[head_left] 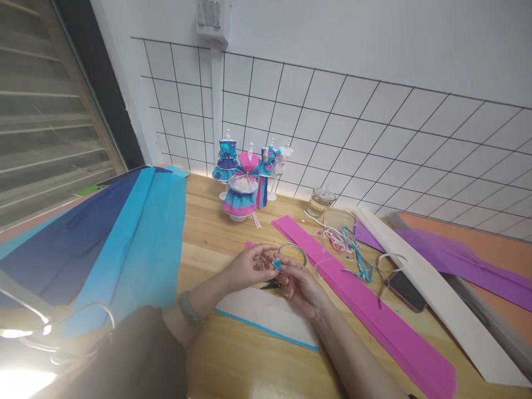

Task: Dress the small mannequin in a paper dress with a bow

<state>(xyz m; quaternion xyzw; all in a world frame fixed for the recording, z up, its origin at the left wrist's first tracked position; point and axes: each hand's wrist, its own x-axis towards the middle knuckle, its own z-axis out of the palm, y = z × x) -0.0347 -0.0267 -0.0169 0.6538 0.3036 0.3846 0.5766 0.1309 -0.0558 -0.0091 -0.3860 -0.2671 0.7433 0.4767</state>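
Both hands meet above the middle of the table, their fingertips pinched around a small folded piece of blue crepe paper point(277, 265). My left hand point(254, 267) grips it from the left, thumb toward me. My right hand point(301, 285) holds it from the right, its lower fingers curled beneath. Partly hidden under the hands are dark scissors point(271, 285). A pale pink paper sheet with a blue edge point(270, 316) lies below them. Just behind the right fingers sits a roll of tape point(294, 252).
Several miniature dress forms in paper dresses point(241, 188) stand near the wall grid. A long magenta paper strip point(357, 299) crosses the right side. Beyond lie paper scraps point(349, 244), a phone point(405, 291) and a glass jar point(320, 202). Blue paper sheets point(153, 238) cover the left.
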